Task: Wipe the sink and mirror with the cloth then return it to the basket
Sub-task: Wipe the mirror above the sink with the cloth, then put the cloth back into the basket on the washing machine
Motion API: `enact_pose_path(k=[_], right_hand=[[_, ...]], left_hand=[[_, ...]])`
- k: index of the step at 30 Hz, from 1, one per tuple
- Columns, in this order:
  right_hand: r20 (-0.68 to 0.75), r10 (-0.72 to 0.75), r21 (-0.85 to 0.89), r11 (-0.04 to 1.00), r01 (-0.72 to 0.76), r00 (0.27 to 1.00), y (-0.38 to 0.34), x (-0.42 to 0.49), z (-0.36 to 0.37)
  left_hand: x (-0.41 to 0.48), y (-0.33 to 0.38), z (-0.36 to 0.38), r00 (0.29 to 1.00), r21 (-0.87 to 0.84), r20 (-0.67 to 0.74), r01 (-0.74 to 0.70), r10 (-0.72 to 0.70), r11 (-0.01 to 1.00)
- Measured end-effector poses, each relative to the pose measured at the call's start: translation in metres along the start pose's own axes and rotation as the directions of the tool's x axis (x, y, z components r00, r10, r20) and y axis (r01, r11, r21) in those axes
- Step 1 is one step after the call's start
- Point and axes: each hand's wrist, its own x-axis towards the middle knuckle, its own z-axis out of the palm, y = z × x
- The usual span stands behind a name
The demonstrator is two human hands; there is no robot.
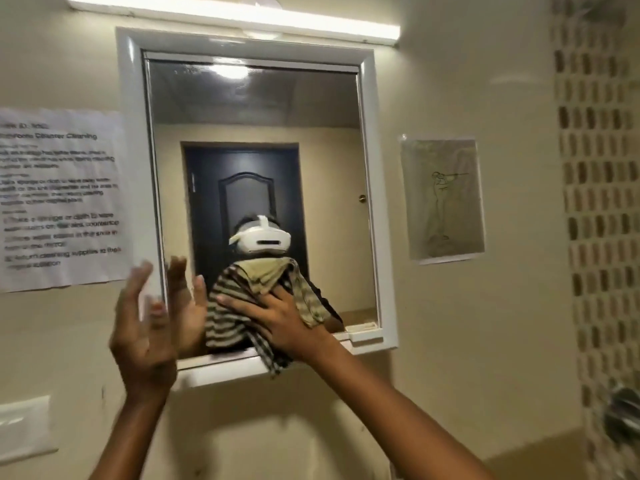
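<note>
A small washroom with cream walls, a bright strip light [235, 20] on top and a printed note [59, 199] taped up at the left. In the middle, a white-framed mirror [256, 133]. Right hand [277, 317] spread flat, pressing the striped cloth [249, 299] onto the low part of the glass. Left hand [145, 327] lifted beside the frame, fingers apart, holding nothing. Cloth bunched up, long side running up and down, one corner hanging over the bottom ledge. Probably in the mirror-wiping step, upper glass maybe not wiped yet. No sink or basket in view, so no telling about those. Putting the cloth back not done yet.
</note>
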Motion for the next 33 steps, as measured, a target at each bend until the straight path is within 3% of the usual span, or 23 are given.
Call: enact_pose_path(k=[3, 5, 7, 9, 13, 15, 16, 18, 21, 24, 30, 33], right_hand=[[0.070, 0.146, -0.061, 0.988, -0.142, 0.987, 0.002, -0.040, -0.020], [0.030, 0.285, -0.185, 0.944, -0.275, 0.958, 0.000, -0.059, -0.041], [-0.053, 0.365, -0.224, 0.903, -0.367, 0.930, -0.007, -0.076, -0.063], [-0.115, 0.374, -0.249, 0.886, -0.391, 0.920, -0.019, -0.093, -0.081], [-0.215, 0.364, -0.348, 0.838, -0.420, 0.906, -0.043, -0.132, -0.114], [-0.237, 0.352, -0.322, 0.851, -0.415, 0.905, -0.052, -0.153, -0.131], [-0.246, 0.357, -0.269, 0.868, -0.417, 0.901, -0.056, -0.165, -0.141], [-0.260, 0.407, -0.280, 0.836, -0.471, 0.876, -0.058, -0.197, -0.164], [-0.298, 0.458, -0.484, 0.684, -0.546, 0.838, -0.054, -0.249, -0.198], [-0.333, 0.489, -0.579, 0.569, -0.584, 0.806, -0.050, -0.301, -0.230], [-0.478, 0.569, -0.685, 0.236, -0.689, 0.670, -0.041, -0.431, -0.335], [-0.525, 0.614, -0.726, 0.039, -0.687, 0.589, -0.044, -0.506, -0.407]], left_hand=[[-0.053, 0.028, 0.010, 0.949, -0.070, 0.188, 0.269, -0.252, 0.961], [-0.073, 0.044, 0.027, 0.827, -0.121, 0.351, 0.505, -0.439, 0.854], [-0.082, 0.062, 0.046, 0.655, -0.207, 0.537, 0.713, -0.532, 0.669], [-0.086, 0.080, 0.061, 0.579, -0.262, 0.655, 0.777, -0.486, 0.572], [-0.093, 0.116, 0.086, 0.659, -0.477, 0.649, 0.742, -0.380, 0.471], [-0.096, 0.130, 0.093, 0.647, -0.518, 0.677, 0.758, -0.351, 0.397], [-0.100, 0.139, 0.096, 0.629, -0.509, 0.711, 0.769, -0.316, 0.386], [-0.110, 0.158, 0.104, 0.607, -0.465, 0.758, 0.759, -0.238, 0.455], [-0.123, 0.192, 0.122, 0.588, -0.410, 0.797, 0.696, -0.139, 0.590], [-0.140, 0.234, 0.147, 0.550, -0.402, 0.835, 0.654, -0.038, 0.641], [-0.212, 0.373, 0.226, 0.423, -0.474, 0.875, 0.646, 0.236, 0.599], [-0.265, 0.468, 0.267, 0.397, -0.517, 0.856, 0.662, 0.330, 0.543]])
